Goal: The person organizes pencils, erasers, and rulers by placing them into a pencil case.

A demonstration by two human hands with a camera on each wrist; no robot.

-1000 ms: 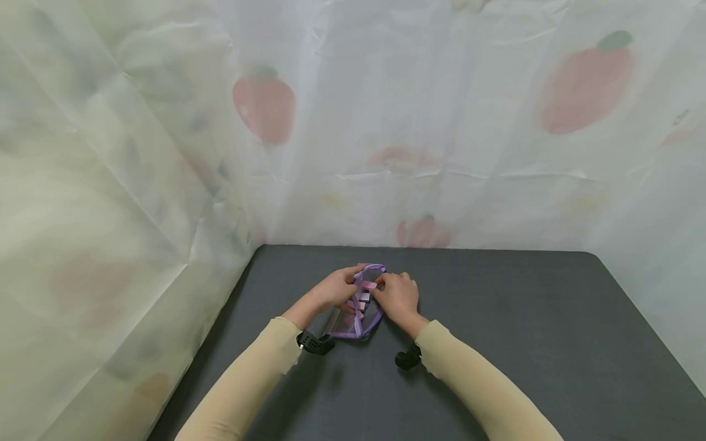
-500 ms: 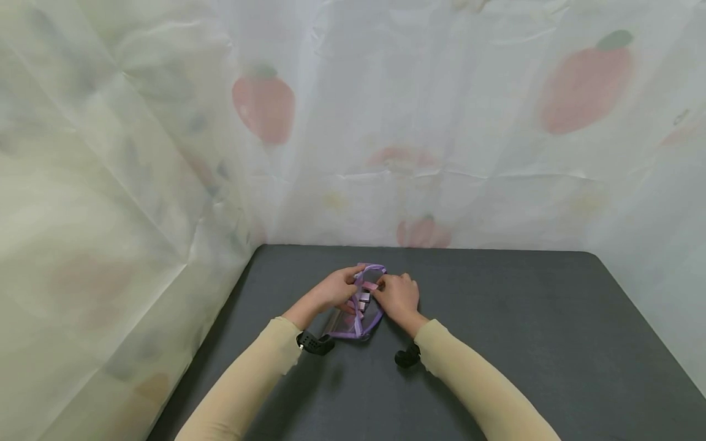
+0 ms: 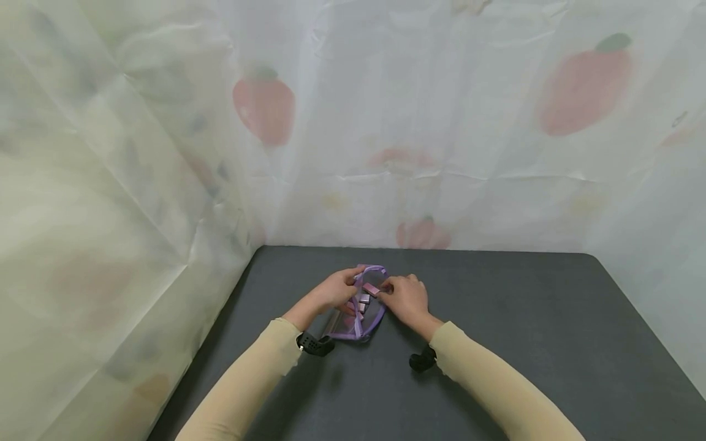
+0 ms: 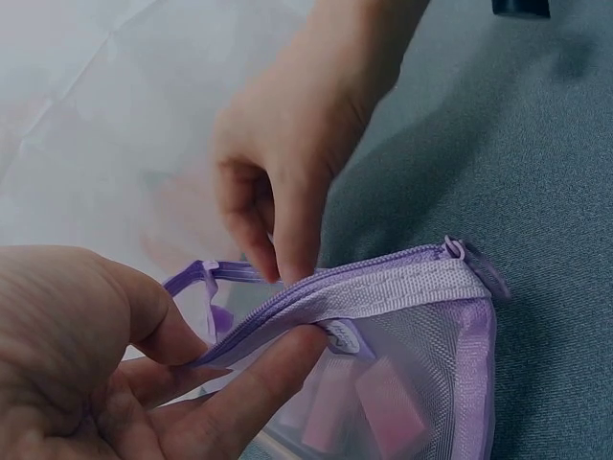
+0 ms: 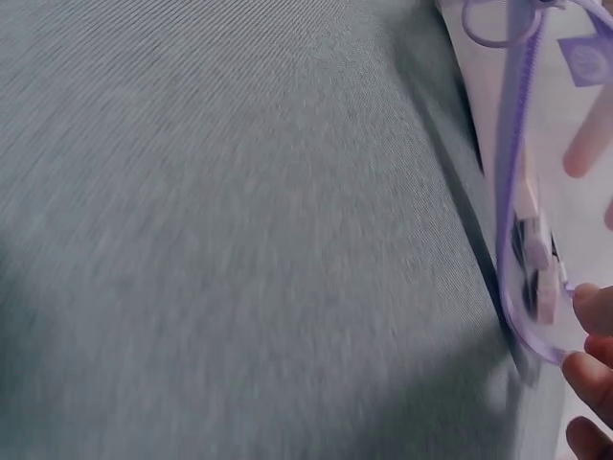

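A clear mesh pouch with purple zipper trim (image 3: 358,324) lies on the dark grey table (image 3: 524,318). My left hand (image 3: 337,288) pinches the pouch's zipper edge (image 4: 412,287) between thumb and fingers (image 4: 239,383), holding the mouth apart. My right hand (image 3: 405,297) reaches down to that opening from the other side and pinches a small pink block (image 3: 371,288) at its fingertips (image 4: 287,240). Several pink blocks (image 4: 388,417) show through the mesh inside the pouch. In the right wrist view the pouch (image 5: 517,192) fills the right edge, with my right fingertips (image 5: 586,369) beside it.
A pale curtain printed with red strawberries (image 3: 265,107) closes off the back and left of the table. Bare grey table surface (image 5: 239,240) stretches to the right of the pouch and in front of it.
My right hand and forearm have shifted slightly right, and the pink block at its fingertips shows more plainly over the pouch mouth. The left hand keeps its hold.
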